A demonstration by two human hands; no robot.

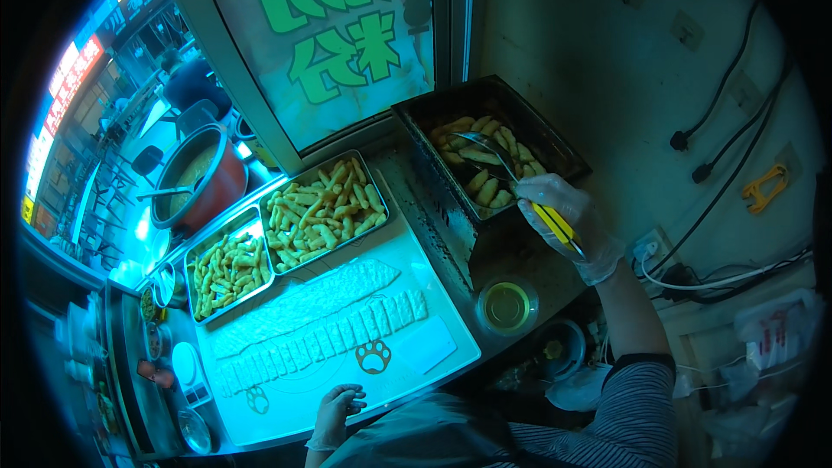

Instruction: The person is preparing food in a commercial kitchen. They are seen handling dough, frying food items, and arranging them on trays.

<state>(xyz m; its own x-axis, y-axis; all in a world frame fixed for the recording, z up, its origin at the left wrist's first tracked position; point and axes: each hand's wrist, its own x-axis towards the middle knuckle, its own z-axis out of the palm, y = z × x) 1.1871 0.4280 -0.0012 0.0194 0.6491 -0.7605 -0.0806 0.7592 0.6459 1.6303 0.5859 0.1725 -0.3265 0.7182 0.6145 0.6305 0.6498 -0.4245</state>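
My right hand (564,216), in a clear plastic glove, grips the yellow handle of a metal kitchen utensil (552,224). The utensil's metal end reaches among pale golden dough sticks (484,192) in a dark rectangular fryer (426,143). My left hand (342,403), also gloved, rests near the front edge of a white mat (312,409), its fingers curled; whether it holds anything I cannot tell. On the mat lie a flattened dough strip (312,299), a row of cut dough pieces (338,335) and a white flat scraper (429,344). Two metal trays (370,234) hold fried dough sticks.
A bowl of yellowish liquid (507,307) sits right of the mat. A large red pot (224,192) with a ladle stands beyond the counter's far-left edge. At left is a white kitchen scale (188,367). Black cables (728,110) hang on the right wall. A person (195,84) is outside.
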